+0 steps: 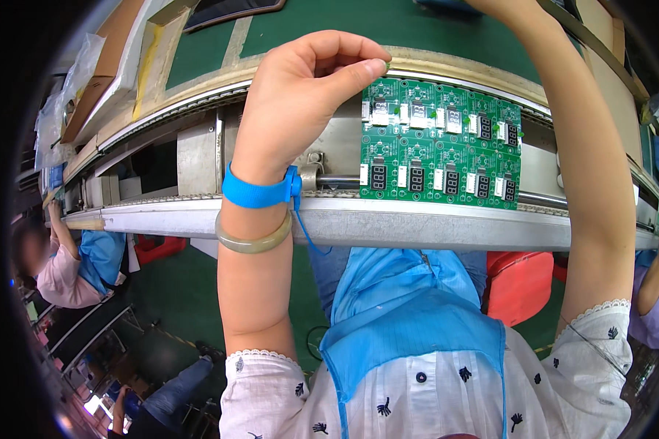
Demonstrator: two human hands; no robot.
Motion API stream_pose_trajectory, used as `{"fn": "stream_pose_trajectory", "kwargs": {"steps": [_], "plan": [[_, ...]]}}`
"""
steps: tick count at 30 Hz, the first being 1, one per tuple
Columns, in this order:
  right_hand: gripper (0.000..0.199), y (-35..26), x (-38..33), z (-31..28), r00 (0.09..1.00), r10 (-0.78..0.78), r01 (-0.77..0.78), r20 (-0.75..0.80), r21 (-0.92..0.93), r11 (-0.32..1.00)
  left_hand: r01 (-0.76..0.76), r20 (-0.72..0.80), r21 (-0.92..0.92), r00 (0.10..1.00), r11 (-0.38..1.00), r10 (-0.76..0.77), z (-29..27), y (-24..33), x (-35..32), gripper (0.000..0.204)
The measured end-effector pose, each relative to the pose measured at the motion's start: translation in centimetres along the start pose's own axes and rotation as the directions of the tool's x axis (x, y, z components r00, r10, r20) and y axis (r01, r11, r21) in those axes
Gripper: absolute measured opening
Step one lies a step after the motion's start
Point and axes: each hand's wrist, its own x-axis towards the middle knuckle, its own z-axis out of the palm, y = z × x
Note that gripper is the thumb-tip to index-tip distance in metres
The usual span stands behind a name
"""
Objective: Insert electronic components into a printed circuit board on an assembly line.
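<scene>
Left hand (300, 91) pinches a tiny green part (386, 66); circuit-board panel (439, 151) just right of it; right hand (499, 4) cropped, grip unclear.

The person's bare left forearm (256, 300) reaches straight toward the far side, its wrist (263, 168) bending right. The left hand (307, 84) shows its back, the index finger (359, 45) curled over to meet the outstretched thumb (370, 69) in a pinch pointing right. The right forearm (589, 146) stretches farther, slanting left at its far end, where the right hand (499, 6) is mostly cut off, its fingers out of view.
</scene>
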Motion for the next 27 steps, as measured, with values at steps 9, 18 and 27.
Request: {"fn": "stream_pose_trajectory", "kwargs": {"steps": [9,18,27], "plan": [[0.019,-2.4,-1.7,-1.7,0.979,0.190,-0.200,-0.077,-0.149,0.968,-0.028,0.019,0.061,0.999,0.998,0.027,0.2,0.1,0.2,0.018],[0.015,-8.3,-8.5,-2.0,0.881,0.464,-0.403,0.094,0.665,0.629,-0.082,0.002,0.091,0.997,0.992,0.082,0.2,-0.3,-0.1,0.017],[0.013,-8.4,-10.8,-2.0,0.834,0.505,-0.444,0.223,0.814,0.374,-0.099,-0.023,0.029,0.995,0.995,0.100,0.2,-0.5,-0.1,0.016]]}}
